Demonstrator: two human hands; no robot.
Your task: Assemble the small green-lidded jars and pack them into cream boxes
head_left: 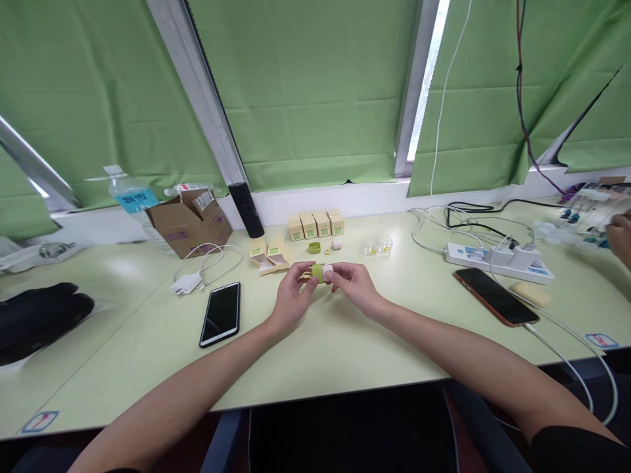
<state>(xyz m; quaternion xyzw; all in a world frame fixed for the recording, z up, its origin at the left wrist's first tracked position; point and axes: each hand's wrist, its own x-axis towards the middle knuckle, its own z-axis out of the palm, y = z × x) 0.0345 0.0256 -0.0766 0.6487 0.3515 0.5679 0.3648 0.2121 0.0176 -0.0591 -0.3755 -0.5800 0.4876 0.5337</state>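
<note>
In the middle of the table, my left hand [290,295] is closed on a small green case [317,272]. My right hand [359,286] pinches a small white cylinder [327,272] that meets the case's right side; I cannot tell whether the two are joined. Just beyond my fingers lie another green case [314,247], a tiny yellowish piece [326,251] and another white cylinder [336,245]. Opened cream cartons [276,255] rest to the left of these. A clear plastic tray [377,247] with small yellow pieces sits to the right.
Several closed cream cartons [315,225] stand in a row at the back. Left are a cardboard box [190,223], a black cylinder [246,210], a white charger [186,284] and a phone [220,314]. Right are a power strip [500,261], cables, another phone [495,295] and a co-worker's hand [621,236].
</note>
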